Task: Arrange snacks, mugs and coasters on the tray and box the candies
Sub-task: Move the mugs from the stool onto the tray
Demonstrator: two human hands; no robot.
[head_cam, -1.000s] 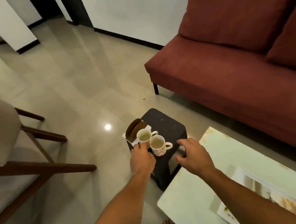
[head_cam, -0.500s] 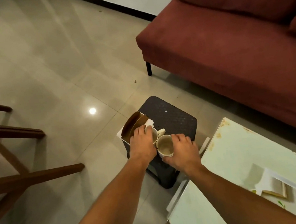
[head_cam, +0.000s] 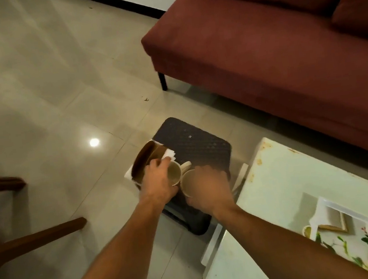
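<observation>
Items counted were two mugs, left mug [head_cam: 174, 173] and right mug [head_cam: 189, 182]; one brown box [head_cam: 145, 162]; one stool [head_cam: 197, 144]; one tray [head_cam: 347, 246]

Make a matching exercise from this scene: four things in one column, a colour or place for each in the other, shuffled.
Things:
1. sofa
2. stool
3. tray
4. left mug

Colour or place:
A. on the white table
B. gripped by the left hand
C. dark red
D. black

Pairs: 1-C, 2-D, 3-A, 4-B.

Dim, motion-blurred; lamp glare on floor [head_cam: 31, 89]
</observation>
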